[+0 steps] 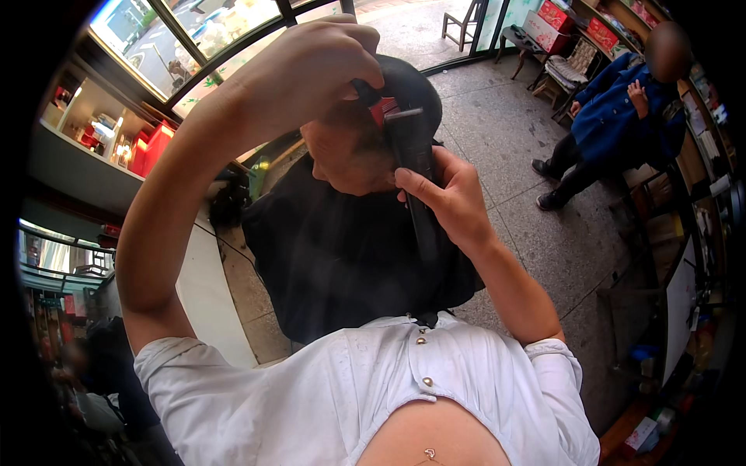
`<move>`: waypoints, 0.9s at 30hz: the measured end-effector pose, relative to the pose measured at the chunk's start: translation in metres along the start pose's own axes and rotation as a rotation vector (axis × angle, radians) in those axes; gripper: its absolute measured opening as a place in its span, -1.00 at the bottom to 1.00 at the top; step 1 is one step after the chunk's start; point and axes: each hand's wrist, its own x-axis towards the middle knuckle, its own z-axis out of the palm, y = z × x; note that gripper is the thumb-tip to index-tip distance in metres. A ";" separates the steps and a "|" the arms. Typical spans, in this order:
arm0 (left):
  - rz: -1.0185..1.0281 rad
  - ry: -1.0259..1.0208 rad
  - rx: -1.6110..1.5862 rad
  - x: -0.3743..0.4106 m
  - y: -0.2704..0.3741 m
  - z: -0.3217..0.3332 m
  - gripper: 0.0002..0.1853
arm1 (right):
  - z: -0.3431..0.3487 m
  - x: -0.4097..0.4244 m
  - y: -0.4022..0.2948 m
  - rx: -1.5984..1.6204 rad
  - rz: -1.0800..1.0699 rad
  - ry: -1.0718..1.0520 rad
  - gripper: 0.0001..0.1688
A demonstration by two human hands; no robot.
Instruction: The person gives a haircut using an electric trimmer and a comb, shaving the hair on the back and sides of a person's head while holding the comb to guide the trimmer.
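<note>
A person draped in a black barber's cape [349, 250] sits before me, the head [411, 87] tilted towards the left of the picture. My right hand [449, 192] is closed around black hair clippers [414, 157], whose head lies against the hair at the side, above the ear. Raised over the top of the head, my left hand [326, 58] has curled fingers on a dark comb-like piece [365, 92], only partly visible. A red toothed part [386, 108] shows between that piece and the clippers; which tool it belongs to I cannot tell.
A person in a blue coat [612, 116] stands at the right, by shelves. Behind them are a chair [568, 70] and a small table with red boxes [548, 26]. At the left are a white counter [213, 291], a dark cord [233, 244] and a mirror [64, 303].
</note>
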 end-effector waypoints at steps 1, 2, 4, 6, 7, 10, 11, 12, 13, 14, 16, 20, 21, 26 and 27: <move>0.006 0.002 0.012 0.001 0.000 0.001 -0.73 | -0.001 0.001 0.001 0.015 -0.004 0.003 -0.62; -0.013 -0.016 -0.016 -0.002 -0.001 0.001 -0.73 | -0.001 0.001 0.001 0.028 -0.009 0.008 -0.62; -0.051 -0.050 -0.071 -0.009 -0.005 0.000 -0.74 | -0.004 -0.008 0.007 0.073 0.054 -0.012 -0.62; -0.119 -0.091 -0.039 -0.010 0.001 -0.005 -0.74 | -0.008 -0.018 0.018 0.094 0.132 -0.046 -0.64; -0.152 -0.112 -0.023 -0.011 0.003 -0.007 -0.74 | -0.012 -0.021 0.022 0.094 0.176 -0.066 -0.65; -0.155 -0.086 -0.034 -0.008 -0.001 -0.001 -0.72 | -0.013 -0.026 0.029 0.104 0.252 -0.078 -0.66; -0.139 -0.070 -0.046 -0.008 -0.002 0.000 -0.72 | -0.012 -0.026 0.029 0.111 0.259 -0.078 -0.66; -0.123 -0.054 -0.058 -0.007 -0.002 0.001 -0.71 | -0.011 -0.026 0.028 0.119 0.266 -0.079 -0.64; -0.107 -0.038 -0.069 -0.007 -0.002 0.001 -0.71 | -0.011 -0.025 0.027 0.113 0.259 -0.080 -0.64; -0.096 -0.030 -0.059 -0.005 -0.001 0.002 -0.71 | -0.011 -0.024 0.027 0.106 0.252 -0.076 -0.64; -0.075 -0.015 -0.038 0.000 0.001 0.003 -0.71 | -0.013 -0.020 0.026 0.105 0.229 -0.066 -0.64; -0.044 -0.012 -0.021 0.005 0.003 0.004 -0.72 | -0.014 -0.012 0.018 0.113 0.163 -0.052 -0.62; -0.039 -0.010 -0.008 0.006 0.004 0.004 -0.72 | -0.014 -0.011 0.015 0.105 0.154 -0.049 -0.63; -0.015 -0.006 0.016 0.010 0.005 0.004 -0.72 | -0.015 0.001 0.002 0.102 0.081 -0.050 -0.63; -0.021 -0.013 0.030 0.011 0.006 0.004 -0.73 | -0.014 0.003 0.000 0.115 0.074 -0.047 -0.63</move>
